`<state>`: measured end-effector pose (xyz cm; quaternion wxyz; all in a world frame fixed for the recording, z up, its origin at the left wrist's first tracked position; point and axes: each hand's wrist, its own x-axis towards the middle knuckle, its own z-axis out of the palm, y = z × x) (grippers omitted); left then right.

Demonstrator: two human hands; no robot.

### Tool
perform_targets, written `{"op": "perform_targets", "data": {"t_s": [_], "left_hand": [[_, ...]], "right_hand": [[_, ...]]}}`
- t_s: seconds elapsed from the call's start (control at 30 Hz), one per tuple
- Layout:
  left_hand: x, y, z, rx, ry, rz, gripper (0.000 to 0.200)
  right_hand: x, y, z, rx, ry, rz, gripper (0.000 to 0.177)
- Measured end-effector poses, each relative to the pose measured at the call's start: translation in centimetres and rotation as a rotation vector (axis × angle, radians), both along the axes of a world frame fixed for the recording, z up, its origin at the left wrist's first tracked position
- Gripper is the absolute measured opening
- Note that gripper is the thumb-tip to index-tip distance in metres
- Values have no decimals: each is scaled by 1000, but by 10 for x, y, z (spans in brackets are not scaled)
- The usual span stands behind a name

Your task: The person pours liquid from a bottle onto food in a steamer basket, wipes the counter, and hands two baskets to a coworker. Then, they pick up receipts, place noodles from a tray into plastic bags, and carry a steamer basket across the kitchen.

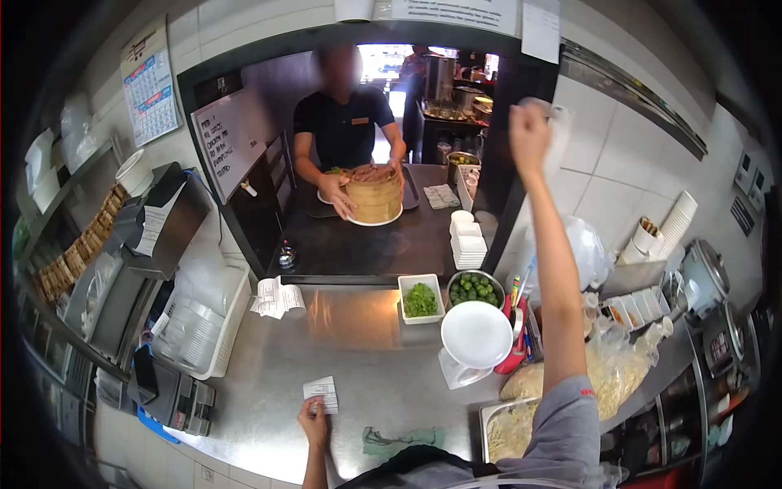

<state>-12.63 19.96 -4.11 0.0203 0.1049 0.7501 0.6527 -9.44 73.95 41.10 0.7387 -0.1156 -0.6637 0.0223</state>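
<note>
Low over the steel counter, my left hand pinches a printed paper receipt. My right arm is stretched up to the right side of the serving hatch. There my right hand is closed at the frame edge, beside the tiled wall; a pale blurred shape shows behind it, and what its fingers hold cannot be made out. Across the hatch a person in a dark shirt holds a round wooden tub with reddish food on top, on a white plate.
Chopped greens fill a white container beside a bowl of green limes. A white round dish stands before them. Other receipts lie near the hatch. Stacked white tubs stand on the ledge; bean sprouts fill a tray by my right arm.
</note>
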Motion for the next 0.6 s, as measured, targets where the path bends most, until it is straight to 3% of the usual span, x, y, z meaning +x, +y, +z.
{"op": "perform_targets", "data": {"t_s": [0.03,0.17,0.6], "left_hand": [[3,-1,3,-13,3,-11,7],[3,-2,2,-44,50,-35,8],[1,-5,-1,-8,98,-61,8]], "right_hand": [[-20,-7,-7,43,-78,-210,8],[-76,-18,-8,155,-343,-368,7],[-129,-51,-45,159,-727,-511,12]]}}
